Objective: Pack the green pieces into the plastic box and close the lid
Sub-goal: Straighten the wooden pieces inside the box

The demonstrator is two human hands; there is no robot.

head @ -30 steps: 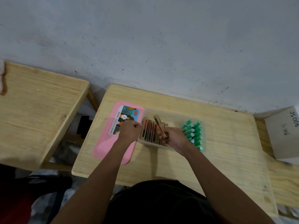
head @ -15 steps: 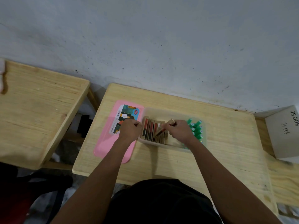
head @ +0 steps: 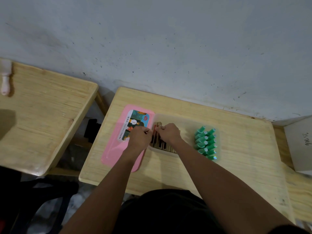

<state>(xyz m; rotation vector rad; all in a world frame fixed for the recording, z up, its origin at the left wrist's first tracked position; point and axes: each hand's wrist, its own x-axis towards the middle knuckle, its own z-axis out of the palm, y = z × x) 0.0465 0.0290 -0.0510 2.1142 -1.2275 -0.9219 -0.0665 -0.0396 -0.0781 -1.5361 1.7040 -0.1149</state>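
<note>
A translucent plastic box (head: 182, 119) stands in the middle of the small wooden table (head: 236, 149). Several green pieces (head: 205, 142) stand in two rows at the box's right end. A row of brown wooden pieces (head: 162, 146) fills its left end. My right hand (head: 169, 133) is over that row, fingers pinched on a brown piece at the left end. My left hand (head: 140, 137) is closed at the box's left wall, and whether it grips the wall is hidden. The pink lid (head: 114, 149) lies flat on the table left of the box, partly under my left forearm.
A second wooden table (head: 42, 115) stands to the left across a gap, with a pale brush-like object (head: 5, 78) at its far edge. A grey cardboard box (head: 298, 144) sits at the right. The wall runs right behind the table.
My right hand has carried a brown piece from the middle of the box to the left end of the row. The green pieces are uncovered again. The left hand has stayed put.
</note>
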